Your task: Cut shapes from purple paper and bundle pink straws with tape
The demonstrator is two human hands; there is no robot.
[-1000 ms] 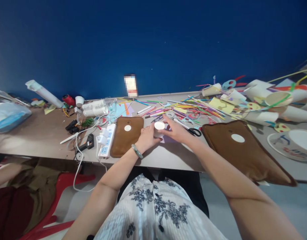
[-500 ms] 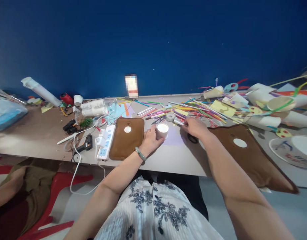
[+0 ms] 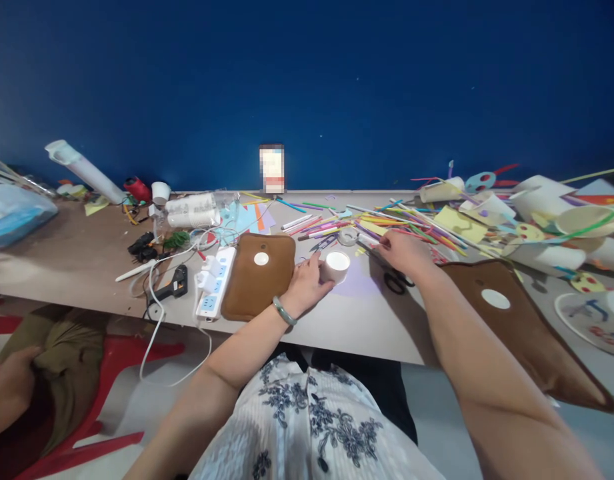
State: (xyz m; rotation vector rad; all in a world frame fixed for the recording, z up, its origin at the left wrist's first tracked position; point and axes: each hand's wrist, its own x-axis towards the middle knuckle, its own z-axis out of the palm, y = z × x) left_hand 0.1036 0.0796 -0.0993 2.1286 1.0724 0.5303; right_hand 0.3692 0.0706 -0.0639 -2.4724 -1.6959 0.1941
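Observation:
My left hand [image 3: 307, 283] is closed around the side of a white paper cup [image 3: 336, 266], which stands upright with its mouth up at the edge of a sheet of lilac paper [image 3: 359, 277]. To the right, my right hand [image 3: 405, 253] has its fingertips bent together among small craft pieces, at the end of a slim white item [image 3: 367, 241]. What the fingertips hold is hidden. Black-handled scissors [image 3: 395, 284] lie just below that hand. Between the two hands, farther back, rests a roll of clear tape [image 3: 347, 235].
Coloured sticks and pens [image 3: 407, 223] spread along the back. Brown pouches [image 3: 259, 283] lie on either side. At left are a power strip [image 3: 217, 283], a glue gun [image 3: 174, 285] and a loose white cable. Paper-cup crafts [image 3: 541, 253] crowd the right. Another person's hand [image 3: 14, 387] shows at lower left.
The view has shifted slightly, so most things sit a little differently in the frame. My left hand still grips the cup. My right hand stays among the craft pieces, and more of the scissors shows.

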